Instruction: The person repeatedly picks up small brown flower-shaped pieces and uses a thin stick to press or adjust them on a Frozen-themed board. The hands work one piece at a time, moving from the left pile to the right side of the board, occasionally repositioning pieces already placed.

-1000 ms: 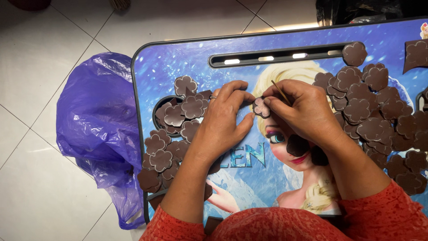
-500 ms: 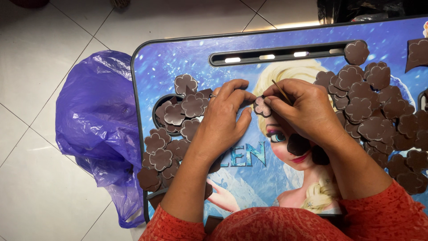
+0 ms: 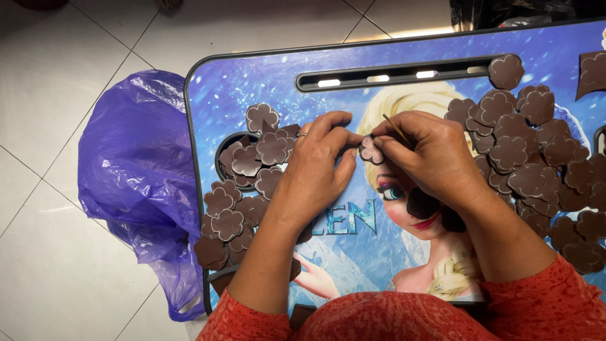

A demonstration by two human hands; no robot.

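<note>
At the centre of the frame both hands meet over a small brown flower-shaped cutout (image 3: 370, 150), flat and matte with scalloped petals and a pale edge. The left hand (image 3: 315, 170) lies palm down, its fingertips curled in to pinch the cutout's left edge; the right hand (image 3: 435, 158) closes on the right edge while also gripping a thin wooden stick (image 3: 396, 129) that slants up from between its fingers. The cutout sits just above a glossy blue lap table (image 3: 252, 82) with rounded corners, a dark rim and a printed cartoon figure with blond hair. Left of centre, a loose heap of the same brown flower shapes (image 3: 243, 183) spills over a round recess in the table. Toward the right edge of the frame a larger pile of flowers (image 3: 536, 158) overlaps in layers. At the left, a crinkled, translucent purple plastic bag (image 3: 136, 183) slumps on smooth white floor tiles (image 3: 50, 82). Red knitted sleeves (image 3: 543, 303) fill the bottom edge.
</note>
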